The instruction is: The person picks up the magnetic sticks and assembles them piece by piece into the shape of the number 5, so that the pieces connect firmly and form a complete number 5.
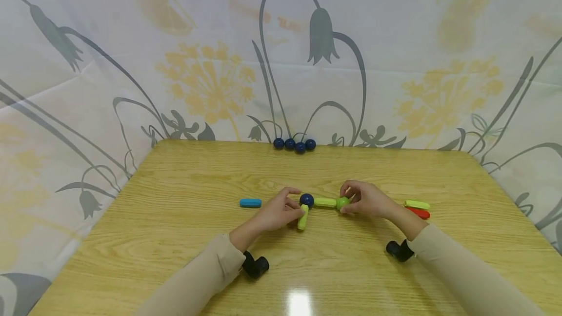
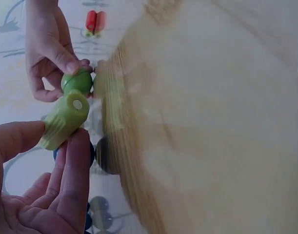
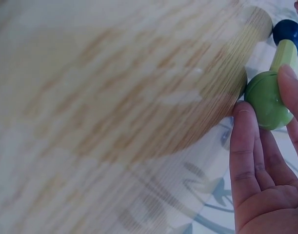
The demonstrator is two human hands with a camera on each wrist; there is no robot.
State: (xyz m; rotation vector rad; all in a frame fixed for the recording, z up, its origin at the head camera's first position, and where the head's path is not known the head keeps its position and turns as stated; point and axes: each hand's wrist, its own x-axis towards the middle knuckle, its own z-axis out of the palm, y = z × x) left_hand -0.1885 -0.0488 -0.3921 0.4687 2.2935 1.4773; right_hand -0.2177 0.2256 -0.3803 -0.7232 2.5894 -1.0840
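My left hand pinches a yellow-green magnetic rod between thumb and fingers. In the left wrist view, a pale round disc shows in that rod's free end. Its other end meets a dark blue ball. From the blue ball a second yellow-green rod runs right to a bright green ball. My right hand grips this green ball with thumb and fingertips; the right wrist view shows the green ball against the rod's end.
Left of the hands lies a blue rod. Beyond the right wrist are a yellow-green rod and a red rod, side by side. Several dark blue balls line the table's back edge, before a flowered cloth. Black devices show at the wrists.
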